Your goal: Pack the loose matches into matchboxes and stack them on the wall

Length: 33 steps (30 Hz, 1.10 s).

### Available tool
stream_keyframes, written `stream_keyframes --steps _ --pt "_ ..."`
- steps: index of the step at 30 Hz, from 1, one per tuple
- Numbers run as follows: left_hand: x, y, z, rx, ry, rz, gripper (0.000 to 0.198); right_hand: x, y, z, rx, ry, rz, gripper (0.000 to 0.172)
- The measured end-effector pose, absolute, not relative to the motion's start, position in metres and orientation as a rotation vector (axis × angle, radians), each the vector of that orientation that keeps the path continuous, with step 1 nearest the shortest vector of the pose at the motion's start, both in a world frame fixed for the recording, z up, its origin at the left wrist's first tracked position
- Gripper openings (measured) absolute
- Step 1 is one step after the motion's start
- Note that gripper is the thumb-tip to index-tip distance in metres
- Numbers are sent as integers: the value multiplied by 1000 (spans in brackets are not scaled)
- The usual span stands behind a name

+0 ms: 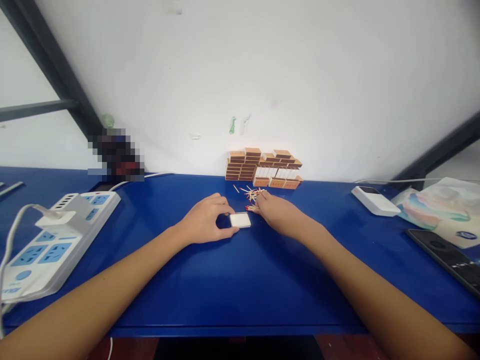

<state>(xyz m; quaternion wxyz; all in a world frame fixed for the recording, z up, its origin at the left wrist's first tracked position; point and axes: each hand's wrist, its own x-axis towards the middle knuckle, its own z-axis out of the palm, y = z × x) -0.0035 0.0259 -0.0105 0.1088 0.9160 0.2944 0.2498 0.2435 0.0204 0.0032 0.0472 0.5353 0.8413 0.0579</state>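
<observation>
A small white matchbox tray [240, 220] lies on the blue table. The thumb and fingers of my left hand [207, 220] grip it at its left side. Just to its right, my right hand [276, 212] is closed in a pinch on a few red-headed matches [252, 208], their heads pointing left toward the tray. Beyond these fingers a loose pile of matches [250, 192] is scattered on the table, partly hidden by my right hand. Whether the tray has anything in it I cannot make out.
Stacked matchboxes [245, 165] stand against the white wall. A power strip [63, 245] with a plugged-in charger and cable lies at the left. On the right are a white device [375, 201], a plastic bag [431, 205] and a dark phone [442, 252].
</observation>
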Motion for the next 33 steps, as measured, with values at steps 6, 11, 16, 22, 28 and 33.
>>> stream_keyframes --steps 6,11,16,22,28,33 --pt "-4 28 -12 2708 884 742 29 252 22 5 1663 2602 161 25" --pt "-3 29 -14 2716 889 762 28 250 11 16 1621 2772 94 18" --pt "-2 28 -13 2741 853 756 28 238 -2 12 1436 2894 113 15" --pt "-1 26 -12 2748 838 751 27 227 -8 8 1419 2881 84 12" --pt "-3 28 -12 2734 872 741 28 245 -3 27 1557 2982 -189 15" --pt "-1 27 -14 2727 893 753 29 252 -2 28 1562 2883 -317 13"
